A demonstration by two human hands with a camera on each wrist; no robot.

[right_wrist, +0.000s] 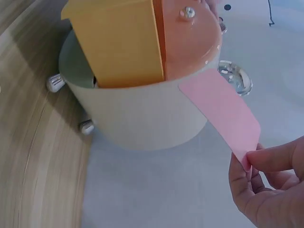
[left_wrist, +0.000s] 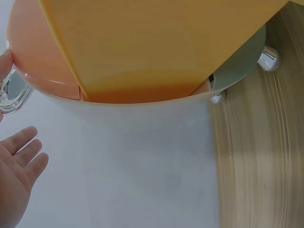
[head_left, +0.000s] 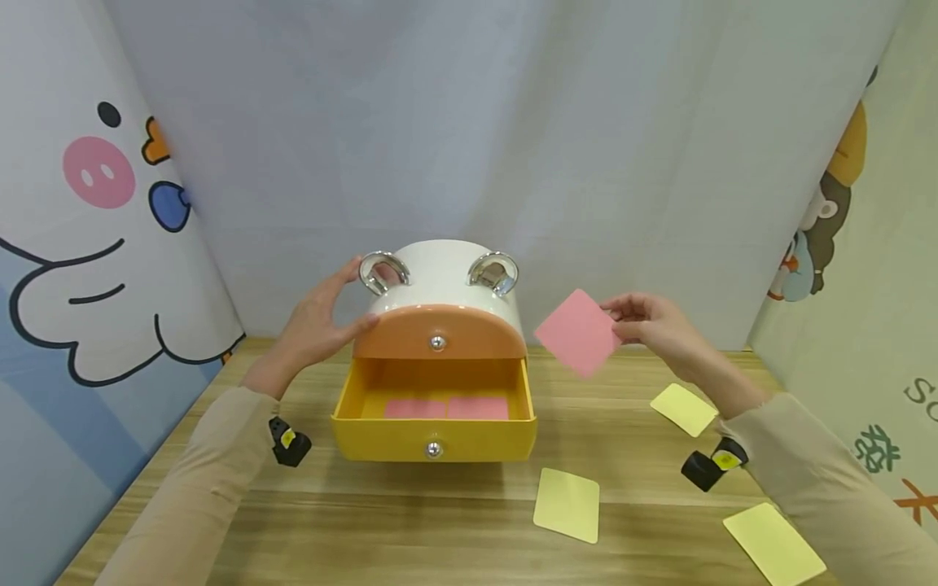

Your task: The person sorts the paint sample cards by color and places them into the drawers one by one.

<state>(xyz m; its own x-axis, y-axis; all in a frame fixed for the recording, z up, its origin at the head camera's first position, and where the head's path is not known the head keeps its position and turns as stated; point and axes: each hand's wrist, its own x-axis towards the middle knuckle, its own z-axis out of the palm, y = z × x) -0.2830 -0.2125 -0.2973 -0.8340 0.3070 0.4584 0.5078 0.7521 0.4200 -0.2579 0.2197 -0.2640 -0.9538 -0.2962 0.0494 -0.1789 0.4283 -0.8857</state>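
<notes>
My right hand (head_left: 652,330) pinches a pink card (head_left: 577,332) by one corner, between thumb and fingers. The card is held up in the air, right of a small white drawer box (head_left: 443,264) with an orange upper front and two silver rings on top. Its yellow lower drawer (head_left: 434,439) is pulled out, and two pink cards (head_left: 478,408) lie side by side inside. At the box's left side is my left hand (head_left: 315,325), its thumb touching the orange front's edge. In the left wrist view the other fingers (left_wrist: 29,153) are spread out straight.
Three yellow cards lie on the wooden table: one card (head_left: 567,505) in front of the box to the right, another (head_left: 685,409) below my right hand, and a third (head_left: 775,544) near the front right. A pale cloth (head_left: 623,163) hangs behind, with printed cloths at both sides.
</notes>
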